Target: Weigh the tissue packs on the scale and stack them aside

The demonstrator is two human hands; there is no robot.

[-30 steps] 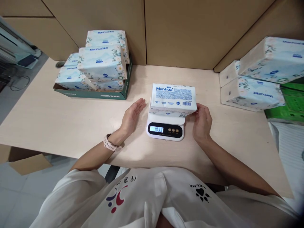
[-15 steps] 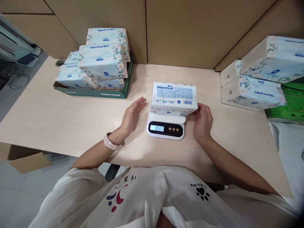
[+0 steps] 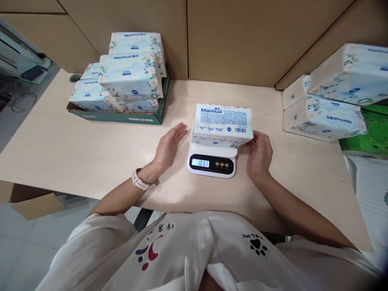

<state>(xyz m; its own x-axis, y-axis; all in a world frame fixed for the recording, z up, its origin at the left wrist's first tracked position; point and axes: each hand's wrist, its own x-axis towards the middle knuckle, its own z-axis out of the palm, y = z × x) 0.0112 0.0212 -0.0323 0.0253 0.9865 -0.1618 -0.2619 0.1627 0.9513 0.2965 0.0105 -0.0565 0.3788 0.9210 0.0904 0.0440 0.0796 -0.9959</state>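
A pack of tissues (image 3: 224, 123), white and pale blue with "Manhua" print and a barcode, rests on a white digital scale (image 3: 212, 174). The scale's lit display (image 3: 200, 163) reads about 103.1, with several gold buttons to its right. My left hand (image 3: 168, 147) lies on its edge on the table left of the scale, fingers stretched out, holding nothing and apart from the pack. At the pack's right end is my right hand (image 3: 260, 157), its fingertips close to or touching the lower corner and partly hidden. It does not grip the pack.
A green open carton (image 3: 121, 118) at the back left holds several tissue packs (image 3: 130, 76). More tissue packs (image 3: 327, 117) are stacked at the right, beside a green package (image 3: 377, 129). Tall brown cardboard boxes (image 3: 230, 44) line the table's back. An open cardboard box (image 3: 39, 206) stands on the floor at left.
The view has shifted very slightly. Both hands, the pack and the scale reading stay the same.
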